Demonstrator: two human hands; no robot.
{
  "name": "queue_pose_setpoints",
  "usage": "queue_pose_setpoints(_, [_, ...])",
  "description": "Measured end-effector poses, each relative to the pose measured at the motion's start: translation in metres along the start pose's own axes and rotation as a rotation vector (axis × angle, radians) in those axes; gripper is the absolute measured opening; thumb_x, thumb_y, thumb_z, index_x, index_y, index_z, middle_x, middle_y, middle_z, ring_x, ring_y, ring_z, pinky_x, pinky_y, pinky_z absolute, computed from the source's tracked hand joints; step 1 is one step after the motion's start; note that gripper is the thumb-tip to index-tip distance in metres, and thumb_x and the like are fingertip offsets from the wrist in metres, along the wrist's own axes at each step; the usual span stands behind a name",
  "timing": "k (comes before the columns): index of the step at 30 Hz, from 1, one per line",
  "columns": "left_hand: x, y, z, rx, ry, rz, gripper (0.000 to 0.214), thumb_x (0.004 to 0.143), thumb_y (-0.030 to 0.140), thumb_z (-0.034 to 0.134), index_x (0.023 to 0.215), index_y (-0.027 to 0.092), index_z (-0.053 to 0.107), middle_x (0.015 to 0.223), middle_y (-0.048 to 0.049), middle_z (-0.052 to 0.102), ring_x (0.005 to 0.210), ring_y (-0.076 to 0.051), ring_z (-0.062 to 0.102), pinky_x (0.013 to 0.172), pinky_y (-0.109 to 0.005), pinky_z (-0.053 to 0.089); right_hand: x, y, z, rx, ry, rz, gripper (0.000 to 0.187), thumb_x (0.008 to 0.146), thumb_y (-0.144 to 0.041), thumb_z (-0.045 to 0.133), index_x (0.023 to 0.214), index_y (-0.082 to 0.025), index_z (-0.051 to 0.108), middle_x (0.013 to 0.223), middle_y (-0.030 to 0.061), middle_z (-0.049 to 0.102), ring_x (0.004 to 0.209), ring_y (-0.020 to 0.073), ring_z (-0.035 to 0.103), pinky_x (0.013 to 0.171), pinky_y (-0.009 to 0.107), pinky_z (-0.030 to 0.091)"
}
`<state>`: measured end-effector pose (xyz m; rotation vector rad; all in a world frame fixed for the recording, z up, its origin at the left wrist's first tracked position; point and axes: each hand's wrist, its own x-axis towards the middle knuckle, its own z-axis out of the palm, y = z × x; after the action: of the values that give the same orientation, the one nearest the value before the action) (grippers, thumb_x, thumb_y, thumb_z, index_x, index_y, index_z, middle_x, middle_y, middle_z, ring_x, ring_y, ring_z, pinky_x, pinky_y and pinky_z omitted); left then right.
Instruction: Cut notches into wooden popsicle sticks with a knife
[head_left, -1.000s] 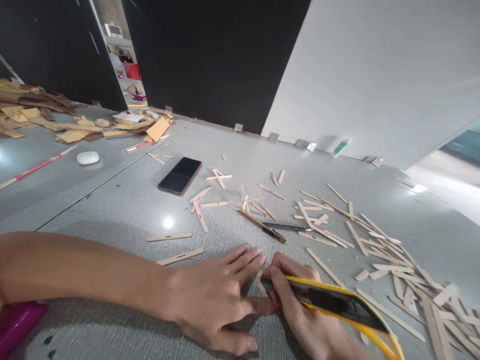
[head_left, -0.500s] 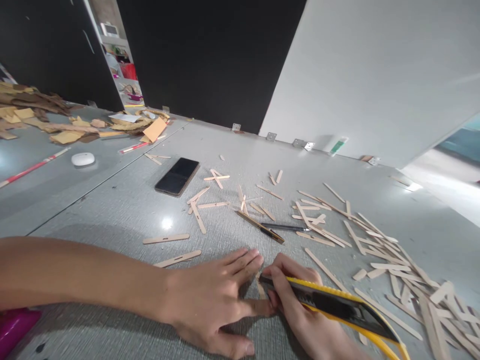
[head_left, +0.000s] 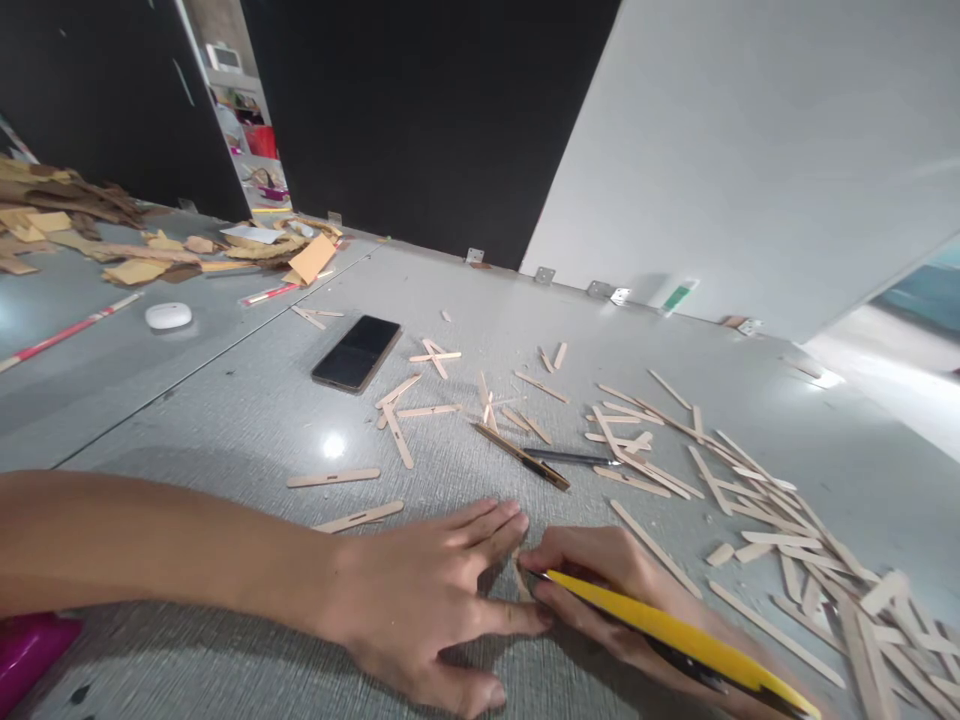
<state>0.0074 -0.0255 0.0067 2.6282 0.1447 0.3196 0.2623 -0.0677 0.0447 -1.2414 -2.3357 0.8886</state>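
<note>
My left hand (head_left: pixel 442 600) lies flat on the grey tabletop with its fingers spread. Between its fingers shows a short part of a wooden craft stick (head_left: pixel 520 572); the rest is hidden. My right hand (head_left: pixel 607 575) grips a yellow and black utility knife (head_left: pixel 660 625), its tip end down at that stick and its back end reaching to the lower right. Two slotted craft sticks (head_left: pixel 334 478) lie just beyond my left wrist. Ahead of my hands are a brown pencil-like tool (head_left: pixel 517 452) and a dark slim pen-like tool (head_left: pixel 566 456).
A large scatter of craft sticks (head_left: pixel 780 540) covers the right side. Farther back lie a smartphone (head_left: pixel 357 352), a white earbud case (head_left: pixel 168 316) and cardboard scraps (head_left: pixel 142 272). Black and white panels with metal brackets (head_left: pixel 544 274) stand behind. Something magenta (head_left: pixel 34 655) sits at lower left.
The utility knife has rolled in my right hand, so more of its yellow edge faces up, and its back end has dropped slightly. My left hand stays in place.
</note>
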Motion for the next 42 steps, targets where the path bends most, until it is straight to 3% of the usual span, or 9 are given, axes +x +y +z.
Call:
queue_pose_setpoints(3, [-0.001, -0.001, 0.001, -0.012, 0.017, 0.001, 0.067, 0.103, 0.052, 0.053, 0.159, 0.017, 0.045, 0.173, -0.0214, 0.007, 0.159, -0.040, 0.004, 0.130, -0.057, 0.014, -0.003, 0.009, -0.002, 0.100, 0.010, 0.040, 0.024, 0.102, -0.045, 0.061, 0.097, -0.024, 0.071, 0.081, 0.0030, 0.071, 0.071, 0.0175, 0.063, 0.066, 0.031, 0.052])
queue_pose_setpoints(7, [-0.001, -0.001, 0.002, -0.013, 0.030, 0.002, 0.067, 0.102, 0.052, 0.054, 0.159, 0.017, 0.046, 0.173, -0.0203, 0.007, 0.159, -0.041, 0.008, 0.130, -0.057, 0.016, -0.006, 0.021, 0.003, 0.361, -0.045, 0.217, 0.030, 0.098, -0.046, 0.070, 0.084, -0.020, 0.062, 0.063, -0.0017, 0.065, 0.052, 0.0113, 0.055, 0.048, 0.022, 0.041])
queue_pose_setpoints(10, [-0.001, -0.001, 0.001, -0.012, 0.029, -0.002, 0.067, 0.102, 0.051, 0.055, 0.159, 0.018, 0.046, 0.173, -0.0193, 0.006, 0.159, -0.041, 0.007, 0.129, -0.059, 0.017, -0.007, 0.025, 0.005, 0.512, -0.075, 0.282, 0.033, 0.094, -0.045, 0.075, 0.080, -0.019, 0.060, 0.062, -0.0018, 0.066, 0.049, 0.0095, 0.053, 0.047, 0.020, 0.039])
queue_pose_setpoints(19, [-0.002, -0.004, -0.003, -0.048, 0.011, 0.020, 0.067, 0.101, 0.052, 0.056, 0.159, 0.018, 0.047, 0.172, -0.0195, 0.002, 0.159, -0.040, 0.006, 0.130, -0.056, 0.015, -0.010, 0.029, 0.004, 0.546, -0.059, 0.202, 0.031, 0.092, -0.043, 0.079, 0.081, -0.016, 0.070, 0.064, 0.0004, 0.068, 0.050, 0.0096, 0.057, 0.046, 0.019, 0.044])
queue_pose_setpoints(31, [-0.002, -0.006, -0.003, -0.015, 0.016, 0.038, 0.069, 0.099, 0.051, 0.059, 0.160, 0.021, 0.045, 0.174, -0.0155, 0.006, 0.159, -0.040, 0.010, 0.130, -0.056, 0.017, -0.012, 0.031, 0.008, 0.547, -0.056, 0.252, 0.029, 0.093, -0.044, 0.077, 0.085, -0.018, 0.068, 0.067, -0.0013, 0.064, 0.056, 0.0114, 0.059, 0.051, 0.021, 0.045])
queue_pose_setpoints(33, [-0.002, -0.007, -0.002, -0.024, 0.008, 0.035, 0.069, 0.100, 0.051, 0.059, 0.159, 0.019, 0.047, 0.174, -0.0168, 0.005, 0.159, -0.041, 0.009, 0.130, -0.056, 0.016, -0.011, 0.027, 0.005, 0.471, -0.040, 0.219, 0.027, 0.097, -0.045, 0.071, 0.088, -0.020, 0.067, 0.069, -0.0021, 0.062, 0.056, 0.0116, 0.057, 0.051, 0.022, 0.045])
queue_pose_setpoints(36, [-0.002, -0.007, -0.001, -0.058, 0.014, 0.030, 0.067, 0.100, 0.050, 0.058, 0.158, 0.018, 0.048, 0.173, -0.0190, 0.001, 0.159, -0.040, 0.006, 0.130, -0.056, 0.013, -0.006, 0.018, -0.001, 0.160, -0.019, 0.042, 0.026, 0.102, -0.044, 0.064, 0.087, -0.022, 0.065, 0.073, -0.0018, 0.062, 0.062, 0.0138, 0.056, 0.060, 0.027, 0.046])
queue_pose_setpoints(42, [-0.001, -0.003, -0.005, -0.086, -0.038, 0.001, 0.064, 0.102, 0.052, 0.054, 0.157, 0.019, 0.049, 0.172, -0.0184, -0.006, 0.159, -0.039, 0.000, 0.131, -0.055, 0.008, -0.008, 0.001, -0.003, -0.132, -0.150, -0.255, 0.042, 0.112, -0.045, 0.035, 0.087, -0.023, 0.061, 0.079, 0.0034, 0.063, 0.064, 0.0181, 0.053, 0.057, 0.031, 0.043])
